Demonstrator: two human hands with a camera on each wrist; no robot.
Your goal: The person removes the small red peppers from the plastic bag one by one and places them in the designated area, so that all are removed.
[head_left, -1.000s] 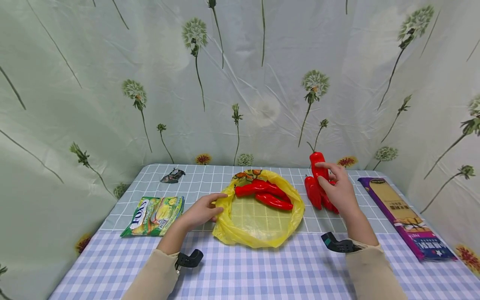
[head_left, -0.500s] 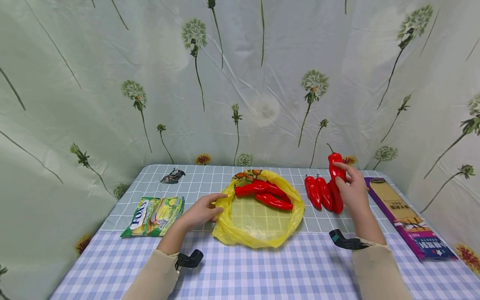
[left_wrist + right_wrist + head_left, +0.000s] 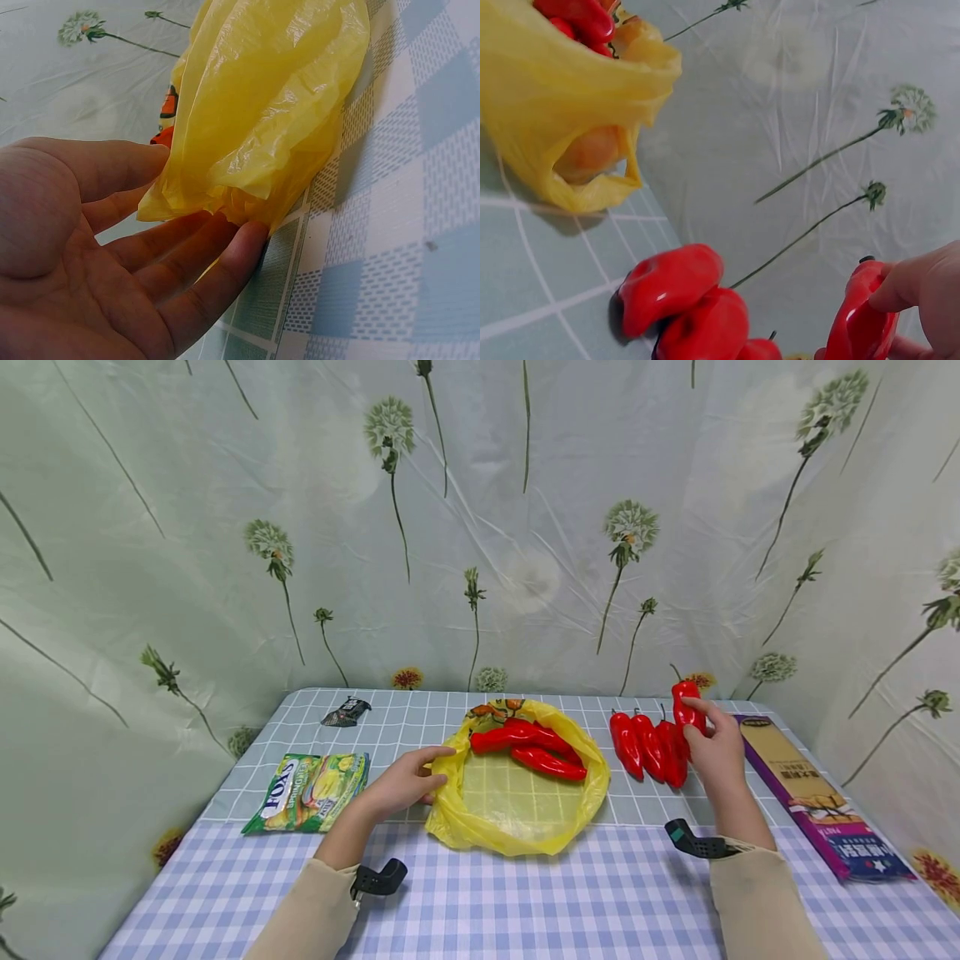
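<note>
Head view: pinching the yellow bag (image 3: 510, 841) with left hand (image 3: 401, 783), gripping a red pepper (image 3: 686, 703) right of that bag with right hand (image 3: 720, 747).

Plastic bag (image 3: 517, 842): middle of the desk (image 3: 525, 910); bagged peppers (image 3: 547, 764) in its rear part.
Pepper row (image 3: 648, 748): right of the bag.
Held pepper (image 3: 684, 703): row's right end, in the right hand (image 3: 717, 747).
Left hand (image 3: 399, 783): bag's left rim.
FOX'S packet (image 3: 311, 793): left of the bag.
Small packet (image 3: 347, 712): behind FOX'S packet.
Pasta packet (image 3: 813, 797): right of the pepper row.
Curtain (image 3: 525, 635): behind the desk.
</note>
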